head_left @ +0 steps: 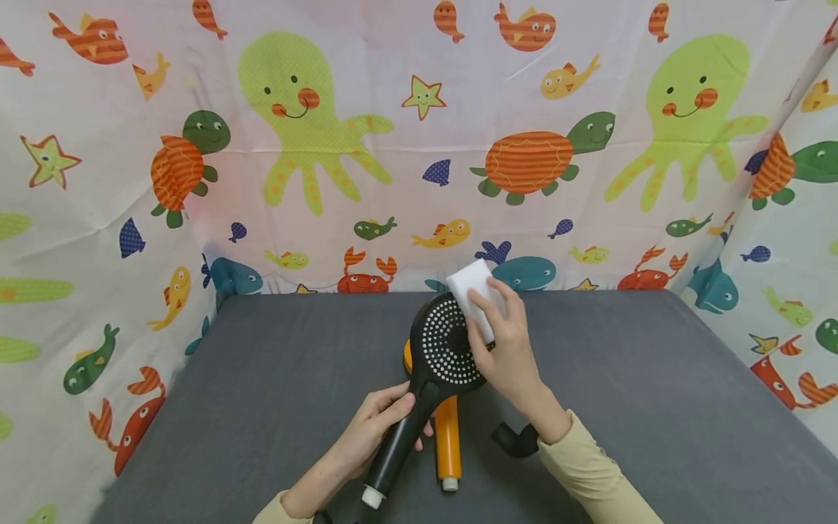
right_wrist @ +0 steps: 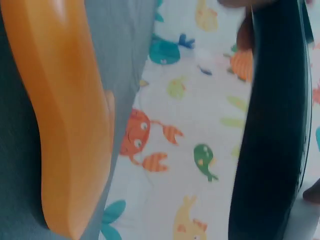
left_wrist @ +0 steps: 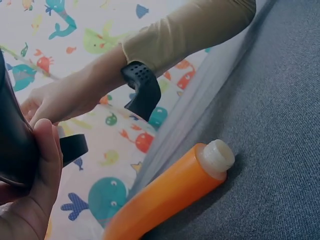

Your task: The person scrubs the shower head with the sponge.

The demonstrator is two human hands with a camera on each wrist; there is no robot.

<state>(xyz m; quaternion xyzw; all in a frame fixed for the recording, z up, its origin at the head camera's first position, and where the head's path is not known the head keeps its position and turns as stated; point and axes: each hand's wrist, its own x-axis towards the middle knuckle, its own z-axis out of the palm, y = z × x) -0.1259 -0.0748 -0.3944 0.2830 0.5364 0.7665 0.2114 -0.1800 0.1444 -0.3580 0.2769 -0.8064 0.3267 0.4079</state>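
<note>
My left hand [head_left: 369,433] grips a black shower head [head_left: 447,349] by its handle, its dotted spray face turned up and its white threaded end low in the head view. A white sponge block [head_left: 471,286] is pinched between the thumb and fingers of my right hand [head_left: 513,346], at the upper right edge of the spray face. Under the black one lies an orange shower head [head_left: 448,440], its head mostly hidden. In the right wrist view the orange shower head [right_wrist: 70,130] is at left and the black one [right_wrist: 275,120] at right, side on.
A dark grey cloth [head_left: 294,349] covers the table. Behind and at both sides hangs a white curtain [head_left: 406,218] printed with sea animals. A black strap [head_left: 516,440] sits at my right wrist, close to the orange handle.
</note>
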